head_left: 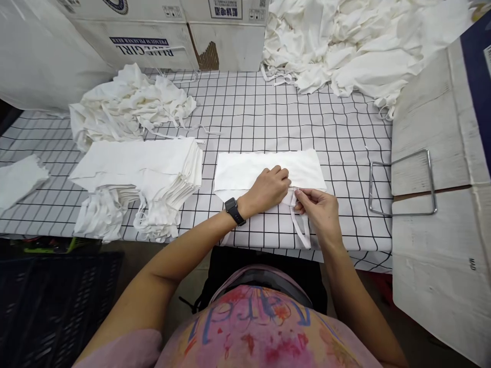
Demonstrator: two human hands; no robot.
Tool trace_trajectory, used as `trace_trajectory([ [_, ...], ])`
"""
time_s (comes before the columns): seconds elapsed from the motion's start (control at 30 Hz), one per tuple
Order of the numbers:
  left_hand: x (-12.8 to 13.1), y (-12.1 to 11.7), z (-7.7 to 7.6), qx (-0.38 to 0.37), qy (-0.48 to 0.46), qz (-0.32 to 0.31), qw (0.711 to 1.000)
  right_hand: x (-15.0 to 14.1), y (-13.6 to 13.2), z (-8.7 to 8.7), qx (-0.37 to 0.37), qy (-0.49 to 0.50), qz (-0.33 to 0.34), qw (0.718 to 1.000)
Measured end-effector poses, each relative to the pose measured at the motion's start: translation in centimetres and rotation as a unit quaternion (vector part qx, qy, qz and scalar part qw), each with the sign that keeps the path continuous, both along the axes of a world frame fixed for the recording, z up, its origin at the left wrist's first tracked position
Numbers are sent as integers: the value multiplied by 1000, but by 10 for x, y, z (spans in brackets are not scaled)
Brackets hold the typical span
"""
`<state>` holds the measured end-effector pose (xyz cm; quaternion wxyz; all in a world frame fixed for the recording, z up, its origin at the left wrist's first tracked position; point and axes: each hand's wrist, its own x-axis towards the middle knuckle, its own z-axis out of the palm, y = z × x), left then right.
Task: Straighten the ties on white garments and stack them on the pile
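A flat white fabric piece (245,166) with thin straps lies in front of me on the checked tablecloth. My left hand (270,189), a black watch at its wrist, rests on the piece with its fingers curled in at the lower edge; what they hold is hidden. Close beside it, my right hand (316,207) pinches the lower edge between thumb and fingers, near a small pale tab. A white strap (303,232) hangs down from there towards the table's front edge.
To the left stands a neat stack of white fabric pieces (141,161), with a loose heap (126,105) behind it. A larger white heap (345,46) lies at the back right. Cardboard boxes (238,43) line the back; another box (433,245) and a metal wire frame (431,184) stand at right.
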<state>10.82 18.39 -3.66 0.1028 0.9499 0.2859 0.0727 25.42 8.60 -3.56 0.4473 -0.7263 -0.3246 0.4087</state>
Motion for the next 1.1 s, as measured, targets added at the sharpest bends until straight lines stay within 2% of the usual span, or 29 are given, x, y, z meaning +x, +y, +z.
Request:
trace_trajectory([
  [0.17,2,5,-10,-44,-72,27,996,-2,4,4,-14,-36,12,999],
  [0.37,2,5,-22,-45,-136,46,989,-3,14,8,-12,-34,-10,999],
  [0.77,2,-1,-23,10,-120,34,992,-6,20,8,-7,47,-46,998],
  [1.1,3,-4,-25,40,-115,33,992,-4,21,3,2,58,-45,997],
])
